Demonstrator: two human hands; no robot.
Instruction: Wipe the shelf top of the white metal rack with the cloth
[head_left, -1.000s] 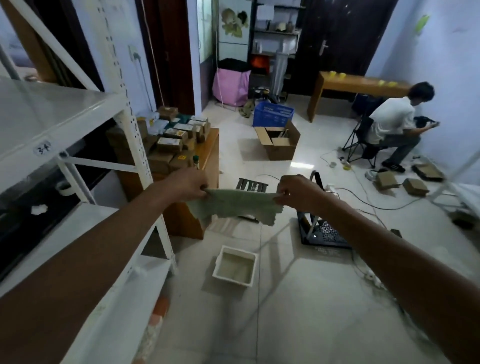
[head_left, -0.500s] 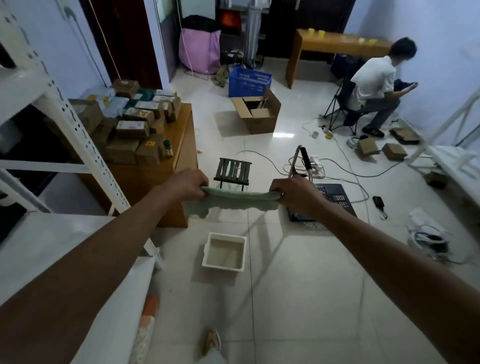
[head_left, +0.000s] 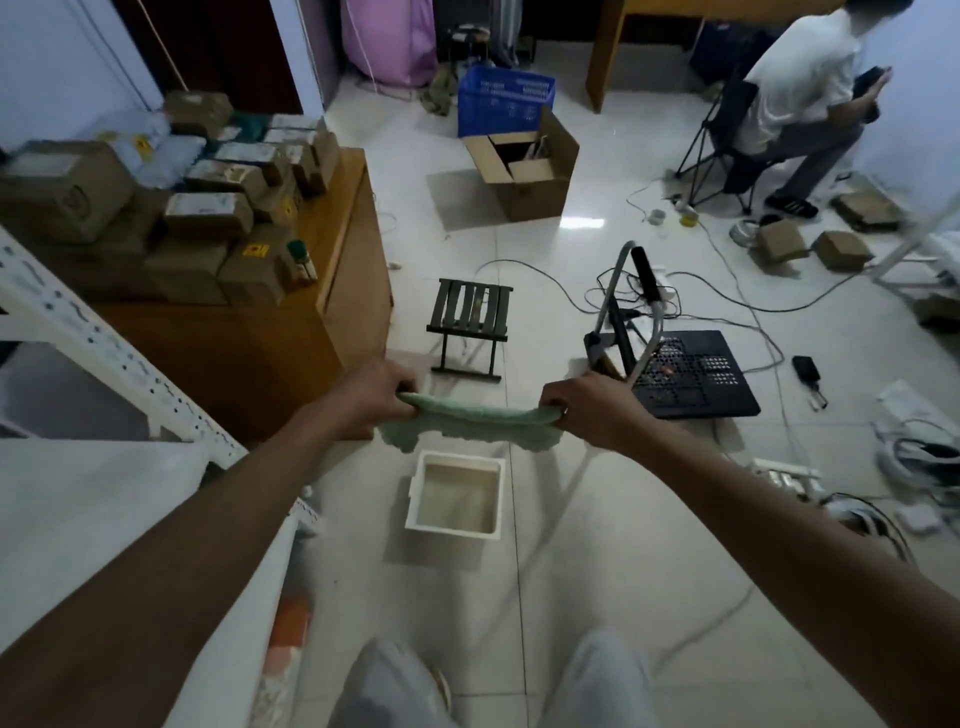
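Note:
A pale green cloth stretches between my two hands, bunched into a band with its lower edge hanging. My left hand grips its left end and my right hand grips its right end, both held out over the floor. Directly below the cloth stands a white square tub with murky water. The white metal rack stands at the left, with a perforated upright and a lower shelf surface showing; its top shelf is out of view.
A wooden cabinet piled with cardboard boxes stands left of centre. A small folding stool, a black trolley and loose cables lie ahead. A person sits at the back right. My knees show at the bottom.
The view has tilted down from the rack toward the floor. The cloth, spread flat a second ago, is now gathered into a narrow band and held over the white tub.

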